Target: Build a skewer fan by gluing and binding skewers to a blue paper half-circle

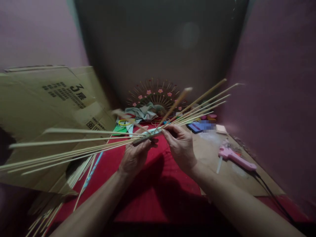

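Observation:
Above the middle of the red table, both hands hold a fan-like piece of thin pale sticks (pixel 74 153) spread out to the left and right. The sticks meet at a narrow dark strip (pixel 142 140) with a whitish strip along it. Supporting the strip's left part from below, my left hand (pixel 135 156) has its fingers partly hidden behind it. My right hand (pixel 181 146) pinches the strip's right end, where the right-hand sticks fan out. A few sticks near the centre stand more upright, and some are blurred.
A large cardboard box (pixel 44 108) stands at the left, with loose sticks (pixel 80 171) beside it. On the board (pixel 207 154) at right lie a pink glue gun (pixel 237 159) with a cord and a phone (pixel 197 126). A flower-decorated stick fan (pixel 154 95) stands behind.

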A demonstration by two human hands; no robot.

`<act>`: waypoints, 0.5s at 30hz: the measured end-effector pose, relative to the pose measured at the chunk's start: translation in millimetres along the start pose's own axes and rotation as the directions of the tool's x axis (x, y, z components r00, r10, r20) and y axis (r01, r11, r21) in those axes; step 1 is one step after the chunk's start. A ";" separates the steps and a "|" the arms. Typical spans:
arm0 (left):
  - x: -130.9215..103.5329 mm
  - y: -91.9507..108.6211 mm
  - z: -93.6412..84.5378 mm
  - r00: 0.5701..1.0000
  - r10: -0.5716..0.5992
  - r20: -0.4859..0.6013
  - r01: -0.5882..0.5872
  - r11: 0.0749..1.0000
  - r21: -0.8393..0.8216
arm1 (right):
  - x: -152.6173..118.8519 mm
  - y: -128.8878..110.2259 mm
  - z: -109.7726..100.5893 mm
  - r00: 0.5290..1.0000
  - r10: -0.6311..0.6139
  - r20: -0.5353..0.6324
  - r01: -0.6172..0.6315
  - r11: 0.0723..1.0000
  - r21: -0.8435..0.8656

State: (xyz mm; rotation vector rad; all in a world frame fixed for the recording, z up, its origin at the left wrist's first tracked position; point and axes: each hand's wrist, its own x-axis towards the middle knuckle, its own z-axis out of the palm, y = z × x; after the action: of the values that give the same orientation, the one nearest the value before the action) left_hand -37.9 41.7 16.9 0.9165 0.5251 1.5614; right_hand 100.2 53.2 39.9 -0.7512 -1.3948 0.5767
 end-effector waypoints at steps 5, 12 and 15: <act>8.0 5.0 -9.3 0.996 -0.091 -0.004 0.091 0.994 -0.058 | 6.5 -7.8 7.3 0.964 -0.251 0.093 0.267 0.929 -0.258; 10.5 12.0 -6.3 1.000 0.025 0.019 -0.022 0.990 -0.138 | 11.7 -1.5 12.9 0.893 -0.423 0.153 0.441 0.759 -0.479; 10.2 14.1 -6.3 1.000 0.020 -0.004 -0.021 0.990 -0.142 | 11.0 0.4 11.0 0.860 -0.463 0.215 0.496 0.657 -0.568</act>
State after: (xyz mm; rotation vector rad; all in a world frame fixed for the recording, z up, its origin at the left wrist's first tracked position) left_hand -51.6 49.6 26.6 0.8138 0.4018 1.5970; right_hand 90.4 63.1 46.9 -0.8186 -1.7711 -0.3115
